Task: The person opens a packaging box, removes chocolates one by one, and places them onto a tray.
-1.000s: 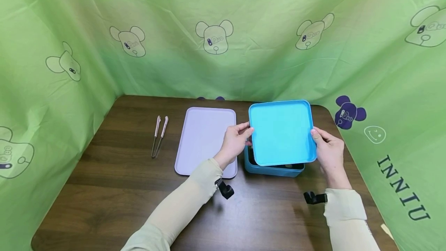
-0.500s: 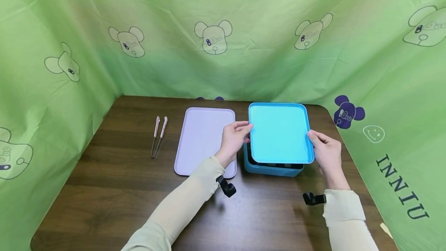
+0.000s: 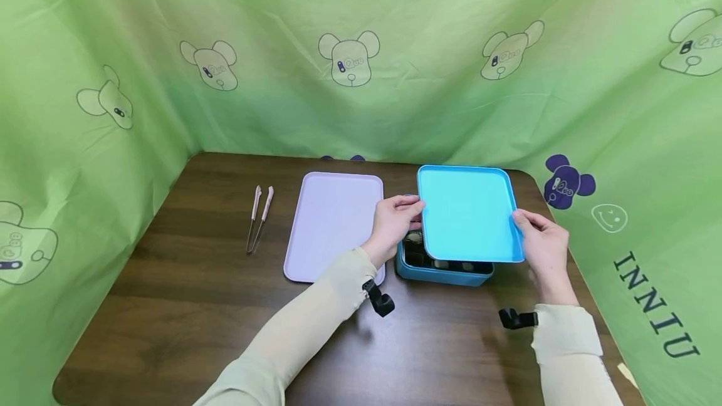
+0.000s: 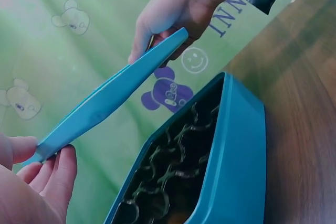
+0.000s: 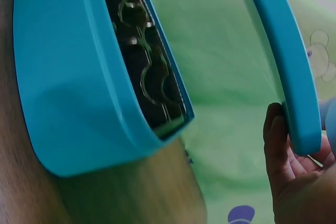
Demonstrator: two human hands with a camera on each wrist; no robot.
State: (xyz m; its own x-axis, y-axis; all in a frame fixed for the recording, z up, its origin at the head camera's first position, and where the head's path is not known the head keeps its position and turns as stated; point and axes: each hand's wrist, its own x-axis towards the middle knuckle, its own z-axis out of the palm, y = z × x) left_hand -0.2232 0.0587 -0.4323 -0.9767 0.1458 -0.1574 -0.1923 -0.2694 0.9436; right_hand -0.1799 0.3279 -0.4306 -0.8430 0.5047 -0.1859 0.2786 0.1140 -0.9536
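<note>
Both hands hold a bright blue square lid (image 3: 470, 212), lifted above a blue box (image 3: 442, 277) on the table. My left hand (image 3: 392, 224) pinches the lid's left edge between thumb and fingers. At the opposite edge, my right hand (image 3: 544, 249) grips with the thumb on top. The left wrist view shows the lid (image 4: 107, 98) tilted and apart from the box (image 4: 239, 150). Inside the box is a dark divider (image 4: 181, 171) with curved edges. A few pale rounded things (image 3: 414, 238) show in its compartments; their kind is unclear. The lid hides most of the inside in the head view.
A lilac tray (image 3: 335, 218) lies left of the box, partly under the left forearm. Farther left are tongs (image 3: 259, 218) with pink handles. The brown wooden table (image 3: 169, 306) is bordered by a green printed curtain (image 3: 350, 118) at the back and sides.
Over the last half second the lid and both hands have moved right. More of the box's left compartments now show. The box, tray and tongs have stayed in place.
</note>
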